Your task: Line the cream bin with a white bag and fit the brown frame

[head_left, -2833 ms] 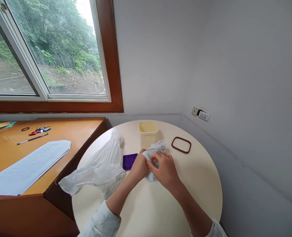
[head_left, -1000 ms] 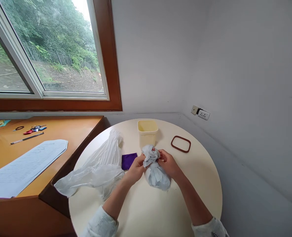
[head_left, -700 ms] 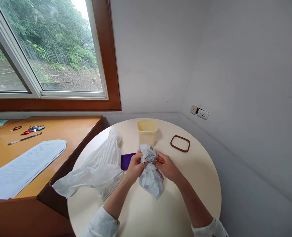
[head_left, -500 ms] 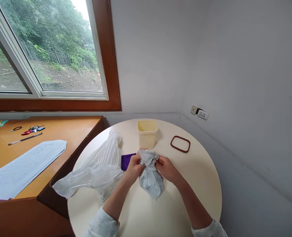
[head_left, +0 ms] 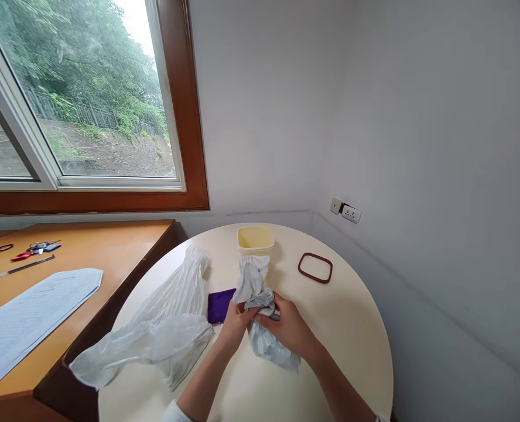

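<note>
Now the pale bag [head_left: 260,300], over the worktop [head_left: 334,346] in front of the yellow tub [head_left: 255,250], has a longer loose top than a moment ago, probably slackening, while left hand [head_left: 237,322] and right hand [head_left: 291,329] pinch its middle in a closed grip.

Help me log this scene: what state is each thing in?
Grey bag: crumpled, gathered, between left hand and right hand
White bag: crumpled, spread out
Tub: upright, open
Purple item: lying flat
Red frame: lying flat
Papers: flat, written on
Pen: flat, capping unclear
Keys: bunched
Socket: nothing plugged in
Window: cannot tell if open
</note>
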`<state>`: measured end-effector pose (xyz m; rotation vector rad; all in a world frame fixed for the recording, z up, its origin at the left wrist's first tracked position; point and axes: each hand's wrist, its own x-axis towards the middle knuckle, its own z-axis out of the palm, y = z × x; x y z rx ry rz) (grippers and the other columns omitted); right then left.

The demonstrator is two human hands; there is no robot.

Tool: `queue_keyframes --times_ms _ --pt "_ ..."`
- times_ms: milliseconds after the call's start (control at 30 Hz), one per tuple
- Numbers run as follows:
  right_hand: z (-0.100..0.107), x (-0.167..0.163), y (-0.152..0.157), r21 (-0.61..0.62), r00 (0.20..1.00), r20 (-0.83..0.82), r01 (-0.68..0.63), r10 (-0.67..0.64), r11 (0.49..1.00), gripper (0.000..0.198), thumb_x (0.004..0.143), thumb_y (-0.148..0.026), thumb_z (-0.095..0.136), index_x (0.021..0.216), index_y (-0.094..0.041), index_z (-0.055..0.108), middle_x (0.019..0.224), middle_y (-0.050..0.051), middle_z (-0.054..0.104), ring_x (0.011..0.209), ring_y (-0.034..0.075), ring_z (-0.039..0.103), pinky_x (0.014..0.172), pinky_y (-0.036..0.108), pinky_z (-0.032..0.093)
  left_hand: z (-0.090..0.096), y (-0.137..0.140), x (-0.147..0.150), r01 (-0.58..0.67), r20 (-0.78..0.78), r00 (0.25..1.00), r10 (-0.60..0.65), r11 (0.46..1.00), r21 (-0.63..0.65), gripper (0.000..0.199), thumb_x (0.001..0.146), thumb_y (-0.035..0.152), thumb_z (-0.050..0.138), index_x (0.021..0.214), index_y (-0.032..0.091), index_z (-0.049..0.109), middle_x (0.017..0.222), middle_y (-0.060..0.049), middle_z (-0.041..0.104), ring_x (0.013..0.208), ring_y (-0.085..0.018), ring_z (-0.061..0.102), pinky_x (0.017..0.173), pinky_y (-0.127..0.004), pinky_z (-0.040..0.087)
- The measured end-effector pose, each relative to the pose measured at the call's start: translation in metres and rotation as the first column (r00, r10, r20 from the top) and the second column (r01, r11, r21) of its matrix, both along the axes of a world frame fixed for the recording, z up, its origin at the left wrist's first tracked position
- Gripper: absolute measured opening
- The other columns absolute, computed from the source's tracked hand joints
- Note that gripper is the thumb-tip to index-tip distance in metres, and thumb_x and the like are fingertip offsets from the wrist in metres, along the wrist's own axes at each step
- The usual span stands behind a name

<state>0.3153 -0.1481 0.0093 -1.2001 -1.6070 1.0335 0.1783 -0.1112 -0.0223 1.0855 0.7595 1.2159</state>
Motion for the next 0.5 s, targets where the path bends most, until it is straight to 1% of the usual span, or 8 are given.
queue_keyframes --times_ms 67,133,233,300,367,400,433,500 --pt "-0.003 0.002 0.002 0.04 0.999 0.021 0.044 -0.045 0.998 0.023 0.076 -0.03 0.057 0.097 -0.021 0.061 0.089 0.002 0.066 0.081 0.018 0.059 0.073 0.028 0.045 0.001 -0.002 0.002 0.011 0.035 0.999 -0.01 1.0 -0.024 0.036 0.061 0.027 0.072 0.094 0.013 0.065 0.094 -0.009 0.068 0.094 -0.027 0.061 0.085 -0.036 0.044" --pt "-0.008 0.007 0.006 0.034 0.996 -0.02 0.085 -0.084 0.996 0.023 0.076 -0.032 0.058 0.094 -0.019 0.062 0.085 0.003 0.066 0.077 0.017 0.059 0.069 0.027 0.045 0.0 -0.004 0.004 0.052 0.07 0.996 -0.05 0.998 -0.018 0.041 0.064 0.029 0.07 0.102 0.014 0.063 0.103 -0.011 0.065 0.103 -0.027 0.057 0.089 -0.036 0.042" --pt "-0.017 0.017 0.012 -0.023 0.97 -0.17 0.172 -0.173 0.985 0.029 0.072 -0.038 0.062 0.091 -0.016 0.061 0.081 0.005 0.066 0.074 0.019 0.059 0.065 0.028 0.047 -0.006 -0.007 0.006 0.112 0.048 0.993 -0.112 0.994 -0.001 0.051 0.07 0.035 0.068 0.116 0.019 0.055 0.122 -0.012 0.055 0.117 -0.026 0.048 0.096 -0.036 0.036" --pt "-0.022 0.022 0.015 -0.066 0.927 -0.272 0.251 -0.259 0.966 0.035 0.071 -0.041 0.063 0.095 -0.016 0.06 0.088 0.007 0.066 0.079 0.021 0.061 0.069 0.029 0.048 -0.012 -0.009 0.007 0.139 0.01 0.99 -0.138 0.989 -0.047 0.066 0.07 0.038 0.069 0.128 0.023 0.043 0.13 -0.013 0.047 0.122 -0.025 0.042 0.1 -0.036 0.033" --pt "-0.027 0.026 0.015 -0.098 0.883 -0.331 0.319 -0.333 0.943 0.04 0.072 -0.042 0.062 0.102 -0.016 0.057 0.1 0.009 0.065 0.088 0.022 0.061 0.075 0.031 0.048 -0.016 -0.012 0.01 0.205 -0.003 0.979 -0.206 0.974 -0.099 0.087 0.066 0.039 0.072 0.138 0.025 0.025 0.131 -0.015 0.046 0.121 -0.026 0.043 0.099 -0.038 0.033" --pt "-0.029 0.027 0.015 -0.104 0.873 -0.344 0.331 -0.346 0.938 0.042 0.072 -0.043 0.061 0.105 -0.016 0.057 0.104 0.01 0.064 0.091 0.023 0.06 0.078 0.032 0.048 -0.017 -0.014 0.012 0.248 -0.002 0.968 -0.25 0.962 -0.11 0.096 0.064 0.037 0.074 0.141 0.025 0.017 0.129 -0.016 0.046 0.118 -0.026 0.046 0.098 -0.039 0.034" --pt "-0.032 0.028 0.015 -0.1 0.874 -0.347 0.326 -0.34 0.94 0.044 0.074 -0.044 0.06 0.108 -0.017 0.056 0.107 0.01 0.063 0.095 0.023 0.059 0.08 0.032 0.047 -0.018 -0.015 0.013 0.293 0.001 0.956 -0.295 0.949 -0.114 0.102 0.063 0.035 0.076 0.142 0.025 0.012 0.128 -0.016 0.048 0.115 -0.026 0.048 0.097 -0.039 0.035" --pt "-0.038 0.03 0.016 -0.086 0.898 -0.315 0.296 -0.308 0.951 0.045 0.076 -0.046 0.057 0.11 -0.017 0.057 0.11 0.01 0.062 0.099 0.023 0.058 0.083 0.034 0.047 -0.019 -0.016 0.016 0.345 0.007 0.938 -0.347 0.931 -0.117 0.107 0.061 0.032 0.077 0.142 0.025 0.008 0.126 -0.015 0.049 0.11 -0.026 0.052 0.095 -0.039 0.037"
